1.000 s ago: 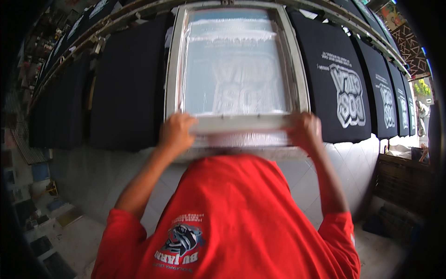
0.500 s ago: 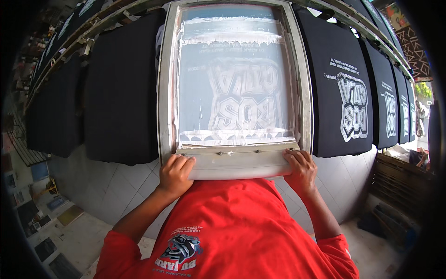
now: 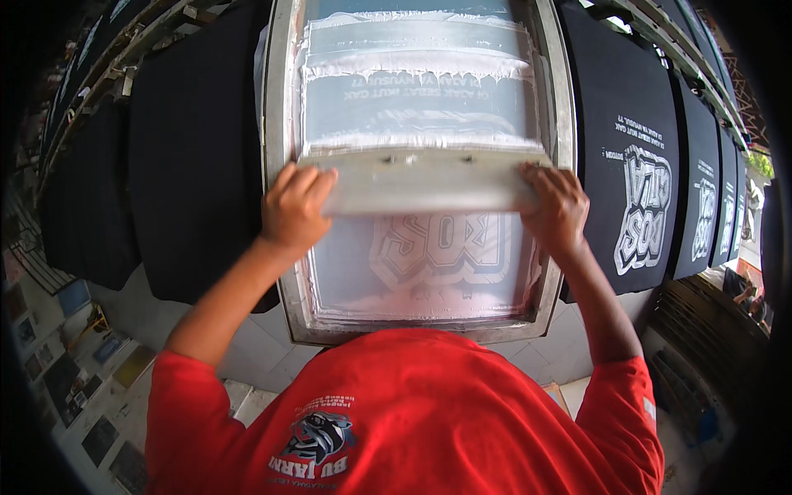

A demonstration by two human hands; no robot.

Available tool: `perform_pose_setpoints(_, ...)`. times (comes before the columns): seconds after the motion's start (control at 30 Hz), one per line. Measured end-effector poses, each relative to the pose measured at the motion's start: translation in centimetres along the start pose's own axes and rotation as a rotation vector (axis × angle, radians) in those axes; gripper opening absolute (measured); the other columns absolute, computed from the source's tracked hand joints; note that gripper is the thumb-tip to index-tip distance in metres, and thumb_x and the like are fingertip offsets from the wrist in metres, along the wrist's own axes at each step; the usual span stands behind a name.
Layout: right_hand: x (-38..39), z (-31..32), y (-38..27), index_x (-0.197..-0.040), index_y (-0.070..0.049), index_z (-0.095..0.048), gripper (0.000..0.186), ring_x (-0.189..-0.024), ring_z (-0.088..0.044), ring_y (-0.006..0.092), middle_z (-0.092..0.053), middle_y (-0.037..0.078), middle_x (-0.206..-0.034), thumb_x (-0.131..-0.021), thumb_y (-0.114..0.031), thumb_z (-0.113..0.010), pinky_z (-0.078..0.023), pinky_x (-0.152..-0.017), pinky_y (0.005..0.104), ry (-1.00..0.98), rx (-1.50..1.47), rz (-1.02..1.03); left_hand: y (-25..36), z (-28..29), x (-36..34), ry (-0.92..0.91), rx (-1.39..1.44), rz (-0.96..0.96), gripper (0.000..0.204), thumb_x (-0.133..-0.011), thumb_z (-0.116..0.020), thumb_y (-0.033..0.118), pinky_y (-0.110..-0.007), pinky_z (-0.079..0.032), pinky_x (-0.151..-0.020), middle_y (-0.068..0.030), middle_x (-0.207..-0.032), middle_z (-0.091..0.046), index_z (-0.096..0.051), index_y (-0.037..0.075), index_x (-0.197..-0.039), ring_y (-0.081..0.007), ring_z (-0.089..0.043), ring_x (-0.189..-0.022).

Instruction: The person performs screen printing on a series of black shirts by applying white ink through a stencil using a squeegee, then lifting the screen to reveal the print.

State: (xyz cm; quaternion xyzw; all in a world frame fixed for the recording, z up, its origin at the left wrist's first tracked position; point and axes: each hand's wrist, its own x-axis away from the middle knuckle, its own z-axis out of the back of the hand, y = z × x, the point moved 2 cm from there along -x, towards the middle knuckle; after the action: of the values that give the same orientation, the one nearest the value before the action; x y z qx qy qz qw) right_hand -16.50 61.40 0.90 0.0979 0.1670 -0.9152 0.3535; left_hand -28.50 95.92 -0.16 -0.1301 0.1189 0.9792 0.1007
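Observation:
A wide screen-printing squeegee (image 3: 429,183) lies crosswise over the middle of a framed printing screen (image 3: 276,272). My left hand (image 3: 299,208) is wrapped round its left end, and my right hand (image 3: 557,206) grips the right end. White ink (image 3: 421,142) is heaped along the squeegee's far edge, and another band of ink crosses the mesh farther up. Between the squeegee and the near end of the frame, the mesh (image 3: 445,256) shows bold lettering through a thin white film. The squeegee covers part of that design.
Black shirts on boards flank the screen: a plain one (image 3: 198,173) at the left, a white-printed one (image 3: 631,157) at the right, with several more beyond. A rail (image 3: 709,91) runs behind the right-hand shirts. Slatted wood (image 3: 701,322) stands at lower right.
Both hands have pushed the squeegee away from me, from the near end of the screen to about its middle. The near part of the mesh has come into view behind it.

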Motion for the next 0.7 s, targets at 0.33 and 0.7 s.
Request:
perform_pose_setpoints(0.33, -13.5, -2.0, 6.5, -0.095, -0.016, -0.072, 0.021, -0.085, -0.069, 0.0285, -0.071, 0.006, -0.09, -0.074, -0.021, -0.073, -0.057, -0.075, 0.0404, -0.158, 0.145, -0.054, -8.3, -1.0, -13.7, -0.035, -0.016, 0.035, 0.034, -0.062, -0.078, 0.011, -0.041, -0.055, -0.074, -0.0087, -0.089, -0.067, -0.07, 0.011, -0.095, -0.0333, -0.065, -0.085)
perform_pose_setpoints(0.7, -23.9, -1.3, 10.6, -0.105, -0.001, -0.071, 0.056, -0.087, -0.07, 0.0346, -0.072, 0.019, -0.095, -0.059, -0.031, -0.083, -0.055, -0.078, 0.0417, -0.534, 0.028, -0.053, -14.3, -0.3, -23.3, -0.412, 0.205, 0.053, 0.046, -0.063, -0.083, 0.022, -0.038, -0.052, -0.079, -0.0231, -0.093, -0.07, -0.07, -0.002, -0.101, -0.0311, -0.068, -0.085)
